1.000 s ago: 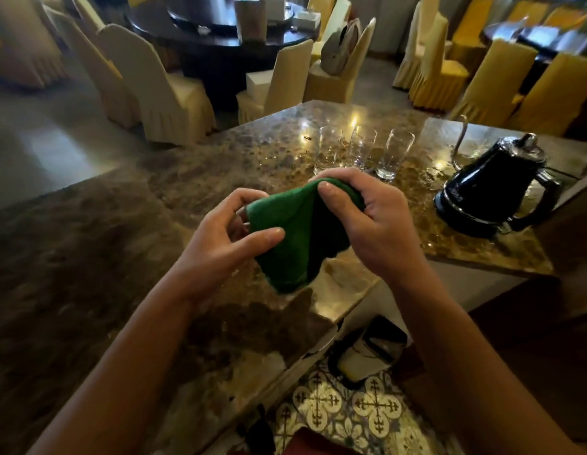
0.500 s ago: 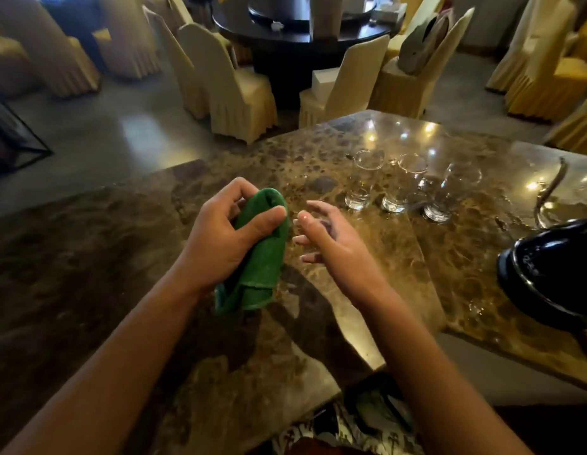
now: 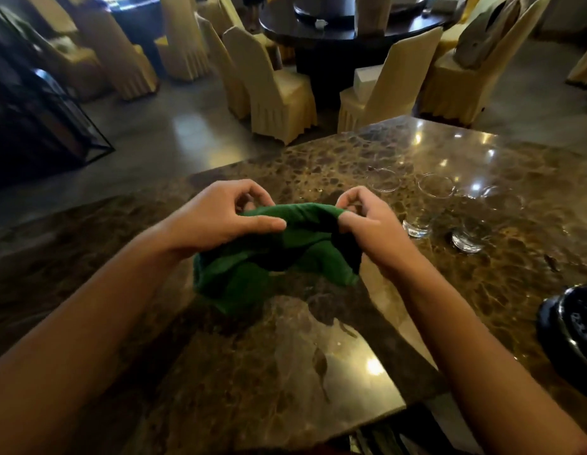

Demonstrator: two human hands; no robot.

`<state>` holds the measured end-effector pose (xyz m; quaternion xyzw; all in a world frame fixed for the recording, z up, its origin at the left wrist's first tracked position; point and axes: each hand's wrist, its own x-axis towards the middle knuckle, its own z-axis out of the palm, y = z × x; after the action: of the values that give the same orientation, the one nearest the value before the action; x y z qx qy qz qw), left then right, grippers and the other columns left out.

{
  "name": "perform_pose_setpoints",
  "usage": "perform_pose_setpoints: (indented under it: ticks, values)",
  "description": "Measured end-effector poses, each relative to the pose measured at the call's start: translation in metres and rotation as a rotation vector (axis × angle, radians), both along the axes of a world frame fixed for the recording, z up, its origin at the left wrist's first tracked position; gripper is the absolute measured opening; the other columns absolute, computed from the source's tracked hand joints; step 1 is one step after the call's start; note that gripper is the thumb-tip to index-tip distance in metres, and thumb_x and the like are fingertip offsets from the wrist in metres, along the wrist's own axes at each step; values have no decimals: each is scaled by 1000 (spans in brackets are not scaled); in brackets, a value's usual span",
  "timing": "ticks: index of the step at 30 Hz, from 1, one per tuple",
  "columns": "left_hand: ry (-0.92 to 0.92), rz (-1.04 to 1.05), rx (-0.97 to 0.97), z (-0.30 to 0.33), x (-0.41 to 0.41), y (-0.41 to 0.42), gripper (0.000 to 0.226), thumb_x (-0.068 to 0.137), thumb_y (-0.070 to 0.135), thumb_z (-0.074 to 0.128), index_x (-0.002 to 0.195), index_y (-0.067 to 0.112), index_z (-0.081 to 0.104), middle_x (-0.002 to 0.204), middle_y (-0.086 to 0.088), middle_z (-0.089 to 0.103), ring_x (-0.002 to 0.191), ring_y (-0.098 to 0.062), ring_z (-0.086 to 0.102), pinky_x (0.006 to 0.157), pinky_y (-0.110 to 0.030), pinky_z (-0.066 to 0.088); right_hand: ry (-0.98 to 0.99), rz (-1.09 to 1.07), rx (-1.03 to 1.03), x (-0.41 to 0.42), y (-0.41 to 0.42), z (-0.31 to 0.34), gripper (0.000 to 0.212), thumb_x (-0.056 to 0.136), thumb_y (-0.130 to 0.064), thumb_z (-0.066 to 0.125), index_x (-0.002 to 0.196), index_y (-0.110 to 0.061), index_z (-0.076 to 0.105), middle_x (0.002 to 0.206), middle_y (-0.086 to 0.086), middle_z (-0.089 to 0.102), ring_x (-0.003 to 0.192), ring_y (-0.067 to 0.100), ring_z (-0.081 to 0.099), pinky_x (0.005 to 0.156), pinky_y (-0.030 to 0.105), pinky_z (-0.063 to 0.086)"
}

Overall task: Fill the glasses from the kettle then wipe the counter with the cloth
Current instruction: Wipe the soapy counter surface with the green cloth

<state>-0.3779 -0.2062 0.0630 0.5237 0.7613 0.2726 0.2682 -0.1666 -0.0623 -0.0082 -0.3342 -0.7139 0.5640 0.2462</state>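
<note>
Since half a second earlier the right hand, then free and spread beside the bundle, had come onto the cloth, and the cloth, formerly bunched in the left hand alone, was drawn out between the two. Cloth: green, soft, creased; top edge stretched in a band from hand to hand, the rest hanging in folds over the near-middle of the counter, its lowest fold at or just above the stone; contact could not be told. Left hand: thumb and curled fingers pinched on the cloth's left end. Right hand: thumb and fingertips pinched on the right end. The hands stood apart, joined only by the cloth. Counter: polished brown marble, mottled, with bright lamp reflections; near corner low in view. Glasses: three, clear, upright, in a row on the counter to the right of and a little beyond the right hand, close together; the leftmost partly hidden by that hand; fill level not readable. Kettle: black, glossy, only its edge visible at the right border, on the counter, well apart from the cloth. Beyond the counter: chairs in pale yellow covers around a dark round table.
</note>
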Motion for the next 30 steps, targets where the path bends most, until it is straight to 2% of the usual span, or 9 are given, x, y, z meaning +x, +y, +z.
perform_pose_setpoints:
  ticks: [2,8,12,14,18,22,24,27,30]
  values:
    - [34,-96,-149,5,-12,4,43,70,59,82,106,36,73,94,7,76,83,-7,72,79,-30,60,1,25,19,-2,17,5,13,78,-23,62,88,-17,67,86,4,69,79,25,66,75,48,56]
    - [-78,-204,-372,-17,-47,9,28,79,46,80,101,28,80,92,3,80,84,-15,77,77,-33,61,7,11,-64,-15,41,-9,14,79,-21,60,81,-17,73,75,-3,71,74,14,65,70,35,51]
    - [-100,-126,-374,-58,-68,15,34,78,54,75,93,25,79,89,6,78,83,-8,73,76,-26,52,-93,-5,-122,-23,46,-37,18,81,-20,60,85,-11,75,80,4,73,79,21,65,75,40,52]
    - [-80,-129,-356,-63,-78,22,34,78,53,76,96,24,76,91,5,77,84,-8,72,77,-27,53,-122,8,-80,-29,49,-40,15,85,-20,61,90,-16,74,86,3,74,83,23,67,78,45,56]
    - [98,-139,-244,-48,-103,42,22,87,35,77,104,25,69,97,2,71,84,-10,70,75,-27,54,-145,-15,219,-45,62,-21,13,95,-18,59,101,-22,69,97,-1,70,92,18,67,80,39,58]
    - [506,-54,39,-62,-114,53,22,86,26,80,96,23,61,93,2,63,83,-17,61,75,-35,54,-213,-105,584,-74,68,-15,16,96,-16,60,106,-22,71,98,-4,72,91,14,66,80,33,57]
    - [658,-89,67,-83,-112,49,26,85,26,79,93,28,54,93,6,58,82,-15,57,72,-33,54,-290,-123,712,-79,69,-25,16,96,-17,60,108,-21,71,100,-1,73,94,16,66,81,35,57]
    - [727,-85,6,-119,-105,32,29,83,31,79,100,26,57,100,2,58,89,-19,58,74,-36,55,-360,-118,754,-74,58,-53,15,94,-13,61,103,-19,72,100,1,74,90,18,69,79,33,56]
    - [672,-81,-39,-150,-94,6,32,83,38,79,106,24,62,105,2,62,93,-18,59,79,-37,56,-452,-98,728,-62,36,-88,18,87,-6,60,97,-13,74,98,6,75,91,25,71,77,37,57]
